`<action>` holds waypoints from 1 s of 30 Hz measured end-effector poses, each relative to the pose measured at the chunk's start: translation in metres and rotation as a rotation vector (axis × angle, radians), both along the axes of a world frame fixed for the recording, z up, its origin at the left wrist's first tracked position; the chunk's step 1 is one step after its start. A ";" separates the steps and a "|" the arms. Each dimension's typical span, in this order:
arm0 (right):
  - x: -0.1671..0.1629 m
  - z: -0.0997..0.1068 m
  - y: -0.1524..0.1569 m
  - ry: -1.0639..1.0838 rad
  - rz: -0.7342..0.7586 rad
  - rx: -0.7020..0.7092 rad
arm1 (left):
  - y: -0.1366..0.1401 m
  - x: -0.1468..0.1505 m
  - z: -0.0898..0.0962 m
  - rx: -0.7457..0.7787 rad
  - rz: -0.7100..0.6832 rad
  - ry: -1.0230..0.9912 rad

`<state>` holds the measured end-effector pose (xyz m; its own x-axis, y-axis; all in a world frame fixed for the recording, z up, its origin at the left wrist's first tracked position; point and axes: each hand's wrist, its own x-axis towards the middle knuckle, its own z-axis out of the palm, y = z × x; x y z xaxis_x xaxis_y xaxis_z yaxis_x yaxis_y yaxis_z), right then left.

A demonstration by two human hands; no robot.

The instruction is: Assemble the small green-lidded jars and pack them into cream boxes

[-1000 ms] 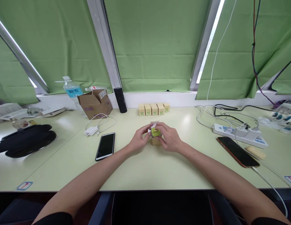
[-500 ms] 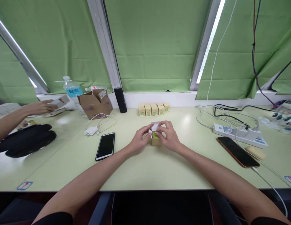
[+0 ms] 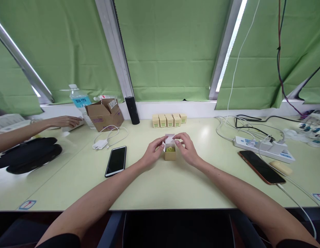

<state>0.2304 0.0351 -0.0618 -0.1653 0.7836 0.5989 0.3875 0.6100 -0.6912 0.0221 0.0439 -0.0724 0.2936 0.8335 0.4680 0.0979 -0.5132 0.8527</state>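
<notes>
A small tan cardboard box (image 3: 170,157) stands in front of me with its lid flap raised, showing a white inside. Within it sits a round yellow-green object (image 3: 170,149); its kind I cannot make out. My left hand (image 3: 153,151) is at the box's left side, fingers apart, the fingertips by the white flap. On the other side my right hand (image 3: 187,150) has its fingers spread near the flap's right edge, with nothing held. Farther back, several similar small boxes (image 3: 169,120) stand in a row by the wall.
A phone (image 3: 116,161) lies left of my forearm, near a white charger (image 3: 100,144). Behind are an open carton (image 3: 105,115), a black cylinder (image 3: 132,110) and a water bottle (image 3: 81,100). To the right, a power strip (image 3: 264,150) and another phone (image 3: 262,167). Another person's hand (image 3: 65,121) is far left.
My right hand has drawn off the yellow-green object and opened; the object now sits in the box. My left thumb has moved away from it. The other person's hand has moved right.
</notes>
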 end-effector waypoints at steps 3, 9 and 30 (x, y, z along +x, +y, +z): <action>0.000 -0.001 0.003 0.077 -0.019 -0.026 | 0.001 0.000 0.001 -0.014 -0.017 -0.047; -0.006 -0.011 0.006 0.105 -0.011 -0.166 | -0.003 0.008 -0.002 -0.113 -0.028 -0.105; -0.001 0.002 -0.009 -0.026 0.092 0.252 | -0.007 0.000 0.012 0.300 0.042 0.138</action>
<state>0.2293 0.0261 -0.0595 -0.2473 0.5909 0.7679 0.3381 0.7954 -0.5031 0.0223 0.0367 -0.0601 0.3395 0.6776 0.6524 0.2289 -0.7322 0.6414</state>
